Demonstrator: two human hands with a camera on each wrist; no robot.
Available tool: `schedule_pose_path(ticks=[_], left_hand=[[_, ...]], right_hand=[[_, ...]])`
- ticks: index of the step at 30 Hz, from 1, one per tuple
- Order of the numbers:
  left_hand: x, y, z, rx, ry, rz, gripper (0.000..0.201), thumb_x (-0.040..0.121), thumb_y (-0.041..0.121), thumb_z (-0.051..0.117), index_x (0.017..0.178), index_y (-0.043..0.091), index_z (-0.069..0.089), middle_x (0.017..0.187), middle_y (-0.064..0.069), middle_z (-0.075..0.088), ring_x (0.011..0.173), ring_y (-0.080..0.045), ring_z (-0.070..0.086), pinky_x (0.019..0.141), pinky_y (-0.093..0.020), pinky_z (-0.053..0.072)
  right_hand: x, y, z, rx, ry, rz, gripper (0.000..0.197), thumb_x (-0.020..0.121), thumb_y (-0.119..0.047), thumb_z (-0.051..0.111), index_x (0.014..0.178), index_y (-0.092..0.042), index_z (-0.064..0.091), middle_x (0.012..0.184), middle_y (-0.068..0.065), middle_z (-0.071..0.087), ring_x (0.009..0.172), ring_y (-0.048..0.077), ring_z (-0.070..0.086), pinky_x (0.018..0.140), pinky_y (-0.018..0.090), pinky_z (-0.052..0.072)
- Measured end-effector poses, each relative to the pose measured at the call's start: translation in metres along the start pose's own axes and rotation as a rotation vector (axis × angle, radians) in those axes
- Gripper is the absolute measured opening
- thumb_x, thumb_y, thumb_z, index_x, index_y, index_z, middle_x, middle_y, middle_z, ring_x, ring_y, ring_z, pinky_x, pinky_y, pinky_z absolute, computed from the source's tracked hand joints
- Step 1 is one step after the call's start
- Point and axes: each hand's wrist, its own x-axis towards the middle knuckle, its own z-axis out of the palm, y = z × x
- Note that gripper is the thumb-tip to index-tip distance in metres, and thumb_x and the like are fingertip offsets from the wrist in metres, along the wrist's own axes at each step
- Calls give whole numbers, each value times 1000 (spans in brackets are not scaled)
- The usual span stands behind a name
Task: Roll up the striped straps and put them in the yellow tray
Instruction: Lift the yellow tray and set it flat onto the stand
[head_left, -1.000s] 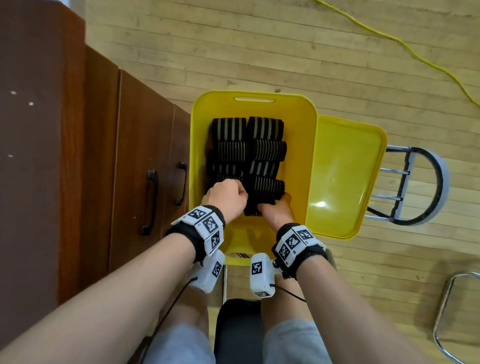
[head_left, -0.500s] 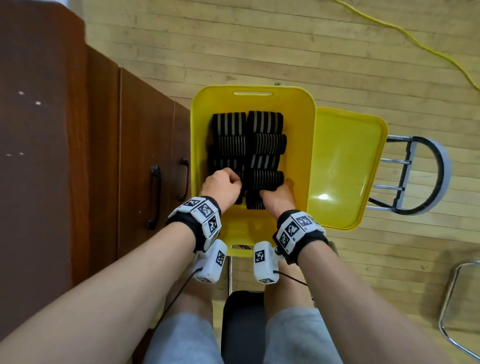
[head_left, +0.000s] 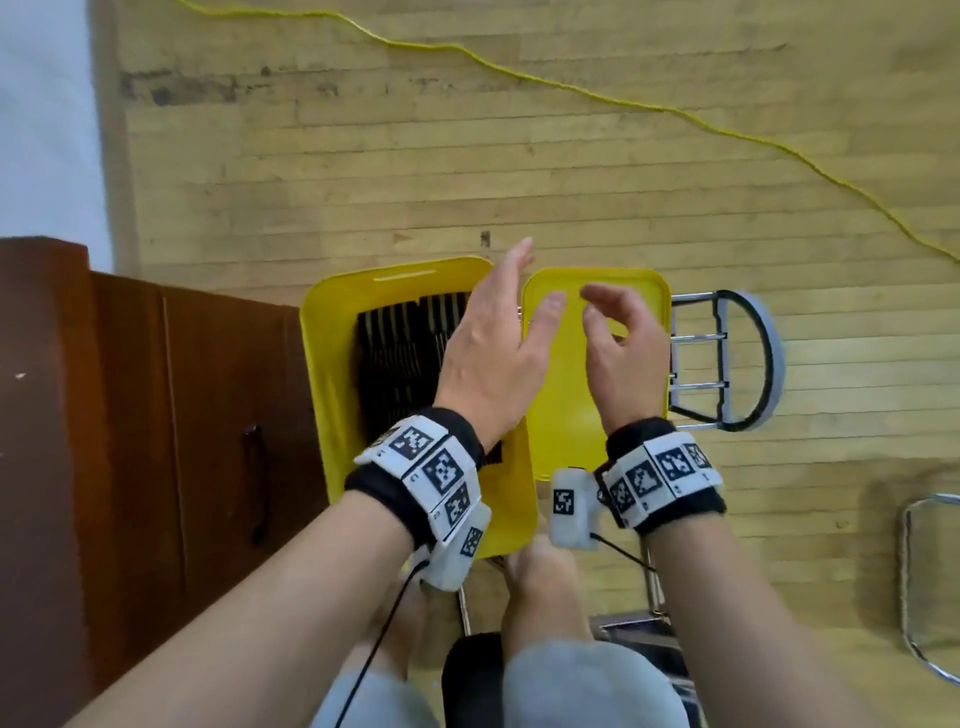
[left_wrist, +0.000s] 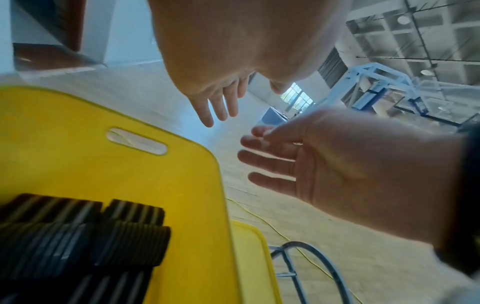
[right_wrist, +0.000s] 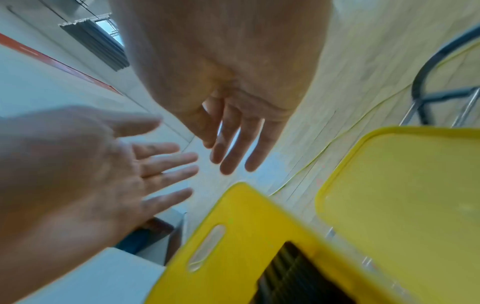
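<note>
The yellow tray (head_left: 322, 364) sits in front of my knees, packed with several rolled black-and-white striped straps (head_left: 395, 353). My left hand (head_left: 511, 312) is raised above the tray's right edge, fingers straight, holding nothing. My right hand (head_left: 618, 332) hovers over the yellow lid (head_left: 566, 415) with loosely curled, empty fingers. In the left wrist view the left fingers (left_wrist: 221, 107) spread above the tray (left_wrist: 103, 164) and straps (left_wrist: 103, 236), facing the right hand (left_wrist: 324, 164). The right wrist view shows both palms, the left hand (right_wrist: 103, 174) and the right fingers (right_wrist: 233, 148), apart above the tray (right_wrist: 246, 226).
A brown wooden cabinet (head_left: 182, 415) stands close on the tray's left. A metal chair frame (head_left: 737, 364) lies right of the lid, another (head_left: 924, 571) at the far right. A yellow cable (head_left: 571, 88) crosses the wooden floor. A black seat (head_left: 472, 675) is between my knees.
Both hands have let go of the straps at the tray's near end and lifted out, now spread in the air above tray and lid. The head view has tilted up.
</note>
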Motion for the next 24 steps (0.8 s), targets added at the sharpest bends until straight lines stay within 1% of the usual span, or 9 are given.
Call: schedule_pose_path(ticks=[2,5,10,12,15,18,20,21,24], left_hand=[[-1,3,22,41,-72,-11,57,108,39,48,160,19,32,161,1,42,149,-10,34,119,-27,29],[-1,-3,54,148,-213,-13,62,109,45,44,163,22,25,169,2,28,155,-9,20,125,-31,20],[7,-13,95,188,-347,-28,66,108,47,43,164,20,21,172,2,18,158,-10,12,129,-36,14],[8,-17,102,189,-349,-62,67,108,46,44,165,19,20,172,1,19,158,-12,13,129,-38,16],[6,-23,102,192,-325,-87,68,108,45,45,165,20,18,172,1,21,158,-12,15,128,-37,17],[9,-26,99,217,-339,-96,68,108,46,44,165,23,16,172,3,18,158,-11,14,128,-38,18],[11,-27,98,229,-359,-104,69,108,49,43,165,24,14,173,3,16,158,-12,13,129,-43,19],[12,-27,98,224,-369,-110,69,108,51,42,165,25,13,173,3,14,159,-12,12,129,-45,19],[11,-19,98,188,-401,-123,73,107,55,42,166,27,10,174,3,10,159,-13,13,129,-43,19]], right_hand=[[20,39,-14,-97,59,100,27,101,-16,61,127,-13,65,122,-3,68,115,12,62,90,11,47],[41,98,-28,-213,54,309,53,99,-28,66,146,-10,48,149,7,54,138,21,49,116,38,40],[55,167,-40,-249,-2,638,94,93,-42,73,160,-5,20,166,17,27,153,34,29,123,52,29],[57,184,-44,-310,-27,681,96,93,-43,73,161,-4,18,167,18,25,153,35,28,124,51,29],[56,194,-42,-373,-24,647,83,95,-39,71,158,-10,27,159,13,41,143,33,45,117,51,39],[56,191,-41,-395,34,635,68,96,-24,69,154,-12,35,150,12,52,133,32,55,108,49,49],[54,180,-43,-335,98,613,61,96,-15,67,151,-15,42,146,11,54,122,28,61,89,37,56],[51,171,-46,-278,116,581,57,96,-11,67,149,-17,47,143,9,57,116,24,63,80,30,54],[34,130,-58,-125,130,393,41,93,-10,71,133,-19,64,123,-1,68,99,4,64,75,12,49]])
